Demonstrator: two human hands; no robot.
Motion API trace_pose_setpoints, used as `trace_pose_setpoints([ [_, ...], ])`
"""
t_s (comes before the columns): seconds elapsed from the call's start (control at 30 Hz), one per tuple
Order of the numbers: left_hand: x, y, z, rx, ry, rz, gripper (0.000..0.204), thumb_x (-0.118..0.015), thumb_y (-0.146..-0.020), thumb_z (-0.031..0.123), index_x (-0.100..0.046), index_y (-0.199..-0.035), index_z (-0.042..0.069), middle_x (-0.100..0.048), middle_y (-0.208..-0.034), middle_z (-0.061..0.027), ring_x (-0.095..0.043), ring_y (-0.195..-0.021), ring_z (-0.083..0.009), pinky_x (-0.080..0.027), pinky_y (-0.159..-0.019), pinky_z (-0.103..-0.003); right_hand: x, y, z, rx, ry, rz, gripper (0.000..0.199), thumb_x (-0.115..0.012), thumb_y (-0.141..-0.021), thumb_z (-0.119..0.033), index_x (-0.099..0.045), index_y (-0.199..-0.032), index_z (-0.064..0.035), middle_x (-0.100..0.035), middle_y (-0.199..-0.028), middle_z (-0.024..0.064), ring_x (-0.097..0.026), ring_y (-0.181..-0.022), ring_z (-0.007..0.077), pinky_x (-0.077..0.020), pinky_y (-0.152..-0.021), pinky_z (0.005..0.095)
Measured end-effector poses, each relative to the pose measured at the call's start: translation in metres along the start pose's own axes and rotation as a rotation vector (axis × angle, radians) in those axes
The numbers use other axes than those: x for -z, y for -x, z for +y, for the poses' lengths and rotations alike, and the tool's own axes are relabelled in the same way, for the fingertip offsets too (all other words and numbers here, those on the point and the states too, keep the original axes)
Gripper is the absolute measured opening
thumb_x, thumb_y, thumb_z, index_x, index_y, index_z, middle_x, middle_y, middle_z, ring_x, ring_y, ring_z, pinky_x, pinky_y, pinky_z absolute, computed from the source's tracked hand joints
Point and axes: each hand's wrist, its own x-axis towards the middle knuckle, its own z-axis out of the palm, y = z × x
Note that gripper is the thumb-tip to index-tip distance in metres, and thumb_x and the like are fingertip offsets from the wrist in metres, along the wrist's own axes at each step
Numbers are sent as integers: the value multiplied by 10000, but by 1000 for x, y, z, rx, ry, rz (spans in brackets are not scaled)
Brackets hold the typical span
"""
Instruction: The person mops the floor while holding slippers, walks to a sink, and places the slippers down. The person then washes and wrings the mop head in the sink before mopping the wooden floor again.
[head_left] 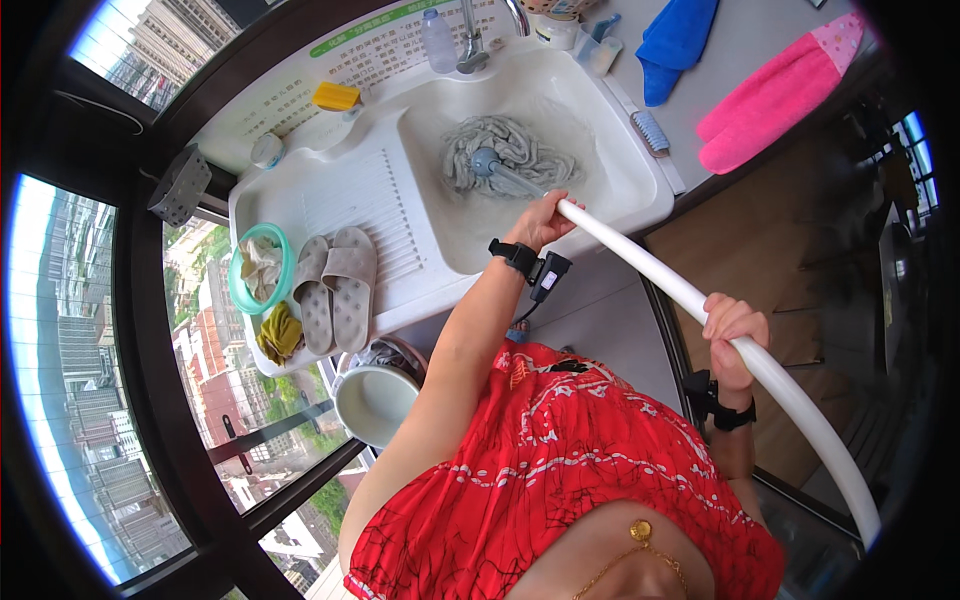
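"Lying where, that grey mop head (pixel 522 152)?"

"At twelve o'clock, in the white sink basin (pixel 440 235), strands bunched around the blue-grey joint (pixel 485 161) in what looks like cloudy water."

"And your fingers?"

"Curled snugly, both sets. My left hand (pixel 545 220), at one o'clock, wraps the pole low, near the thin lower shaft (pixel 518 182); my right hand (pixel 735 335), at three, wraps the white handle (pixel 645 262) higher up. No gap shows in either grip."

"Any trick to it?"

"In my judgement, the lower hand should steer and the upper should steady, with short, even strokes that leave no strand over the rim. The handle runs out of sight toward four o'clock, so I'd mind what stands on that side."

"What surrounds you?"

"Grey slippers (pixel 345 285) at nine on the ribbed drainboard (pixel 340 190), beside a green-rimmed bowl (pixel 240 285); a yellow sponge (pixel 337 96) at eleven; a pink cloth (pixel 770 100) at two; a bucket (pixel 378 405) between seven and eight."
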Motion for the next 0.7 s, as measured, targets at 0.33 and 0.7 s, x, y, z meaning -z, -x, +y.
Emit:
trace_pose_setpoints([
  [0.33,-1,10,-2,29,-195,-20,203,-510,-891,231,-470,-920,35,-574,-783,-84,-622,-678,-203,-574,-622,-369,-2,-3,4,-9,-72,93,171,-532,-658,-37,-420,-773,-94,-418,-661,25,-429,-581,162,-335,-678,348],
  [0.7,-2,9,9,-62,-301,78,211,-594,-861,254,-536,-889,53,-554,-826,-61,-592,-720,-157,-561,-659,-282,0,5,12,-44,-73,85,170,-533,-692,-20,-414,-784,-102,-432,-690,41,-456,-656,176,-344,-738,363],
])
